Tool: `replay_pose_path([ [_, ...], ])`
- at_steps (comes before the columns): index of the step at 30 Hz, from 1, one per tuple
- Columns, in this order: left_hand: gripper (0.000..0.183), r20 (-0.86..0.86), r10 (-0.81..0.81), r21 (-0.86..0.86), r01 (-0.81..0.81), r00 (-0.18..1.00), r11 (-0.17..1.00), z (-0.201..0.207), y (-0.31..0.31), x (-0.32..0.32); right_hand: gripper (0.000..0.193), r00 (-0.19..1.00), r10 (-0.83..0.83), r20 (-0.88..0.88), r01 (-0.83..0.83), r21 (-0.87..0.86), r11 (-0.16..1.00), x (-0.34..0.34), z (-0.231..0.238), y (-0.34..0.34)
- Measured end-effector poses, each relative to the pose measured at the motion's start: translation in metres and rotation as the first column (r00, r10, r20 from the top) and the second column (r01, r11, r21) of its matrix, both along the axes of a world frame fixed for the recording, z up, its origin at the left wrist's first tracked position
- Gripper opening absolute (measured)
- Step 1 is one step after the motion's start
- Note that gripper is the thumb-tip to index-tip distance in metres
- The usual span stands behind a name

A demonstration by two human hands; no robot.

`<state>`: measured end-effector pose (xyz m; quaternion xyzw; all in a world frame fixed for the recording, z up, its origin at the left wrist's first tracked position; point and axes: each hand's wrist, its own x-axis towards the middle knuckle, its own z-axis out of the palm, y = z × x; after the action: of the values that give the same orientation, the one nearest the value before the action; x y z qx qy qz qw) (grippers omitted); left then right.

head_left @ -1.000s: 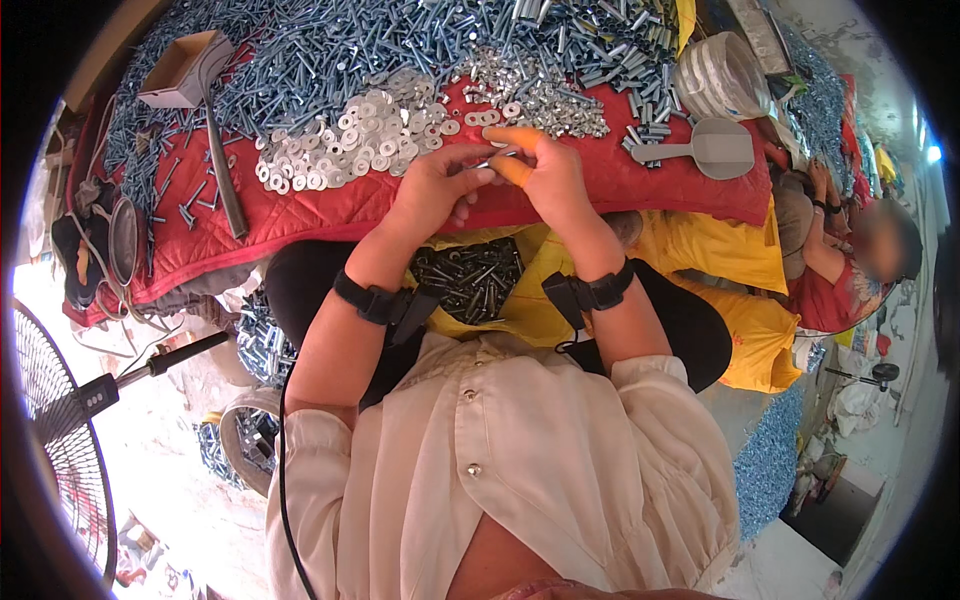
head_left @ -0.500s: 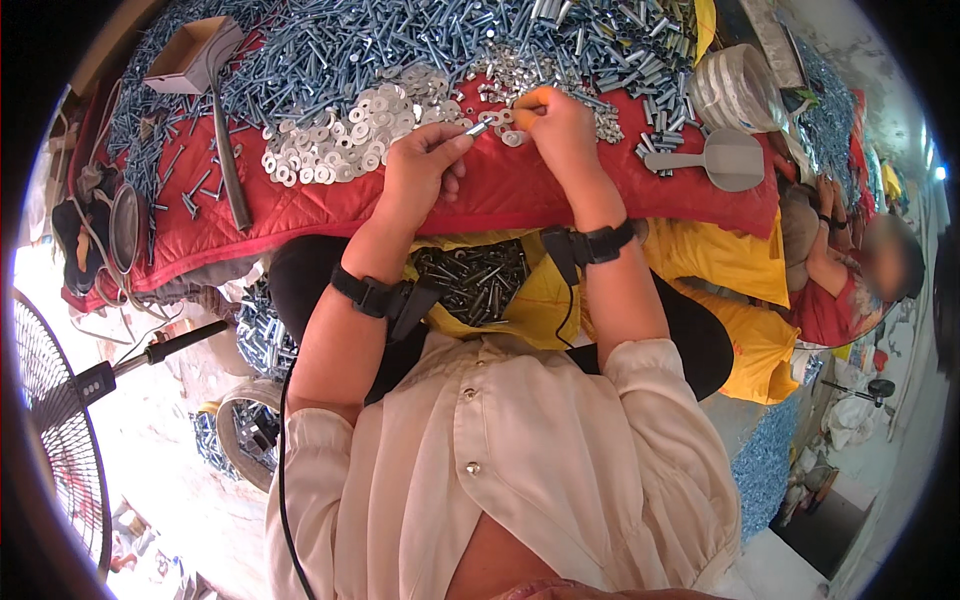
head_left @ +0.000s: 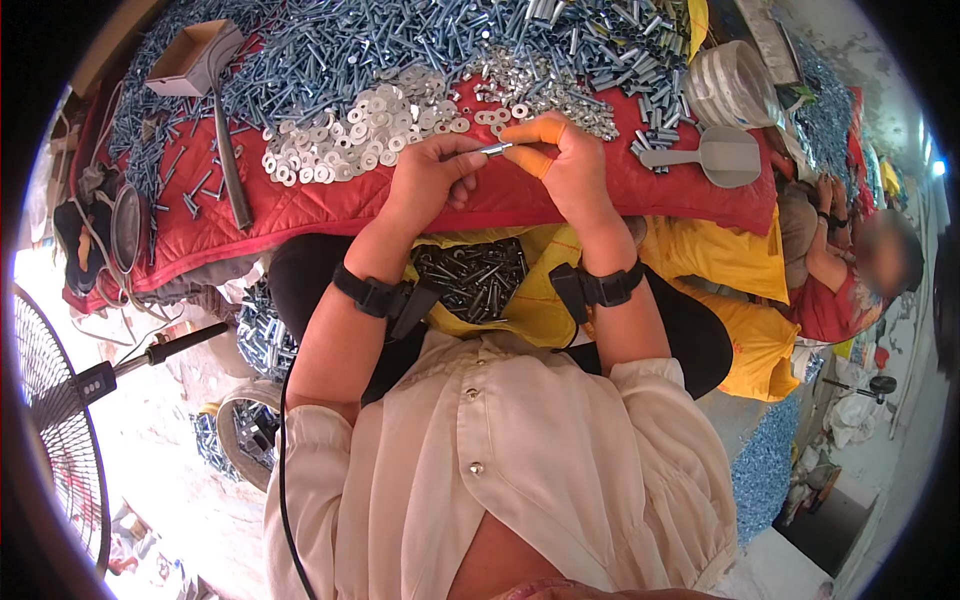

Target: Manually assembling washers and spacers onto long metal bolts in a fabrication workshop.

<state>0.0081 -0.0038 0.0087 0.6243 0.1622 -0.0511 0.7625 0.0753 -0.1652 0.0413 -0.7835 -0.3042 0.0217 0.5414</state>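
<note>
Over the front of the red quilted cloth (head_left: pixel 320 210), my left hand (head_left: pixel 428 178) pinches a short silver bolt (head_left: pixel 494 149) that seems to have a sleeve round it. My right hand (head_left: pixel 572 172), with orange covers on its thumb and forefinger, is closed at the bolt's right end. Whether a small nut or washer is between those fingertips is hidden. Left of my hands spreads a heap of flat washers (head_left: pixel 345 140). Small nuts (head_left: pixel 545 85) lie just beyond my right hand, with a few larger washers (head_left: pixel 487 117) beside them.
Loose bolts (head_left: pixel 330 60) cover the far side; metal sleeves (head_left: pixel 655 95) lie right. A grey scoop (head_left: pixel 728 158), clear tub (head_left: pixel 735 90), open box (head_left: pixel 195 58) and hammer-like tool (head_left: pixel 230 160) stand about. A yellow bag (head_left: pixel 545 270) holding bolts is below. Another person (head_left: pixel 840 260) sits right.
My right hand has come from the nuts and washers toward me, and its fingertips now meet the bolt's end. The bolt has tipped nearer level in my left hand.
</note>
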Motion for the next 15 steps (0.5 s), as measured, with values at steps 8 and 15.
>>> replay_pose_path([
  [8,0.015,0.082,0.019,-0.037,-0.016,0.996,0.999,-0.009,-0.002,-0.002,0.020,0.989,-0.118,0.087,0.114,0.050,0.992,-0.001,-0.011,-0.005],
  [15,0.016,0.118,0.019,-0.127,-0.004,0.993,0.992,-0.003,-0.001,0.000,0.060,0.926,0.150,-0.345,0.001,0.400,0.916,-0.004,-0.020,-0.006],
])
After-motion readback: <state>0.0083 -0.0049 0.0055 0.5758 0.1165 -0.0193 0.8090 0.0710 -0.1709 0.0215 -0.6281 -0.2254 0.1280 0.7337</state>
